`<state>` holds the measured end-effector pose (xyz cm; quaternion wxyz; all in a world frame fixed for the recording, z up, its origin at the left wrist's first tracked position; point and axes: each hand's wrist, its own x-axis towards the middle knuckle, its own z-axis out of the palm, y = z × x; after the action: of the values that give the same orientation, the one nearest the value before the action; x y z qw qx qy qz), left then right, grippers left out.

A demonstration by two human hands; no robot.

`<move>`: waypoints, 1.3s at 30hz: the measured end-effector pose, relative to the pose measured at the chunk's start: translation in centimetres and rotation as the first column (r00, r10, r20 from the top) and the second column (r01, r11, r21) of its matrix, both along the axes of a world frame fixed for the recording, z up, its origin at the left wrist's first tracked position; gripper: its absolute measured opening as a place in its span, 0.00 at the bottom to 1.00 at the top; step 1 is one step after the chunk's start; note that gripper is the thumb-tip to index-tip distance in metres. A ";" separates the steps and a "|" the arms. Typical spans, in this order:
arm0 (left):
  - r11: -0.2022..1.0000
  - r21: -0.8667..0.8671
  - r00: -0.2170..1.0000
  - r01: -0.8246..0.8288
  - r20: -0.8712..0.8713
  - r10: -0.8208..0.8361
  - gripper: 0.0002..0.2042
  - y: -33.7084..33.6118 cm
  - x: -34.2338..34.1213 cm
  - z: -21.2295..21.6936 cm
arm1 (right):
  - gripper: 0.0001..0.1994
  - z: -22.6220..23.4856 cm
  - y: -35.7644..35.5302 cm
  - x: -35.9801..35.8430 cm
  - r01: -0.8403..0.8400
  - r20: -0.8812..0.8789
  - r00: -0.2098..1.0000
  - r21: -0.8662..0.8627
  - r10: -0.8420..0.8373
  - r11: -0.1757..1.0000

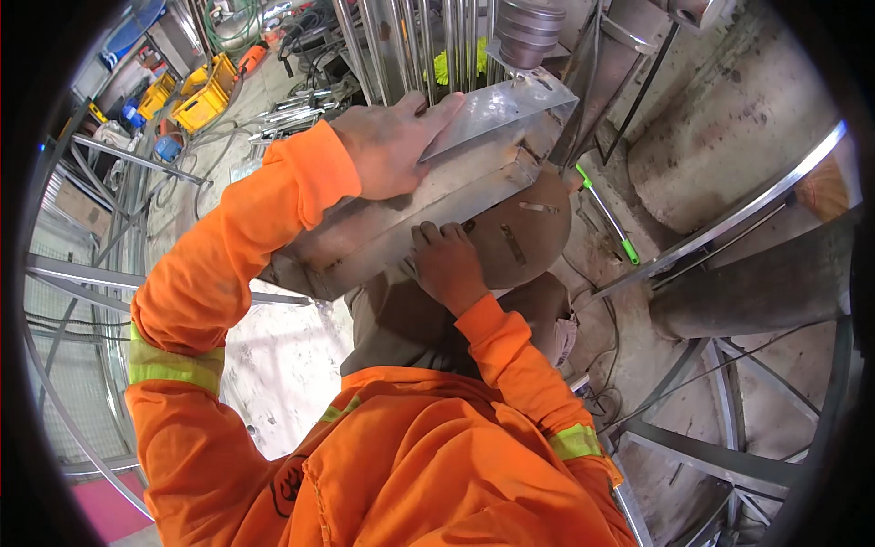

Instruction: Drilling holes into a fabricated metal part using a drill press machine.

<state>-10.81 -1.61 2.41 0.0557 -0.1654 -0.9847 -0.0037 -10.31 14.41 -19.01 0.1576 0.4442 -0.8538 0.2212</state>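
A long grey sheet-metal box section (pixel 428 206) lies slantwise across my lap, with folded sides and dark scuffs. Along its far side runs a brighter metal strip (pixel 510 111) with a bent end. My left hand (pixel 387 150) lies over the upper side of the metal, fingers stretched out against the strip. At the near edge, the curled fingers of my right hand (pixel 447 264) grip the box section; its fingertips are partly hidden. Under the right end of the section sits a round brown plate (pixel 538 223) with slots.
Upright metal rods (pixel 410 46) and a ribbed metal cylinder (pixel 530 32) stand just beyond. A green-handled tool (pixel 609 214) lies to the right, near large curved metal pieces (pixel 756 283). Yellow crates (pixel 205 96), cables and tools are at far left. Metal frames (pixel 729 456) flank both sides.
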 end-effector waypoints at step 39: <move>0.948 0.085 0.869 -0.307 -0.381 0.316 0.26 2.0 -1.5 -4.3 | 0.18 13.5 10.8 -4.9 -0.226 0.552 0.807 -0.036 0.208 0.973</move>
<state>-12.36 0.42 -1.86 0.2518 -0.0013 -0.9674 0.0275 -15.20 25.22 -5.47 -0.1288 0.4585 -0.8097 0.3430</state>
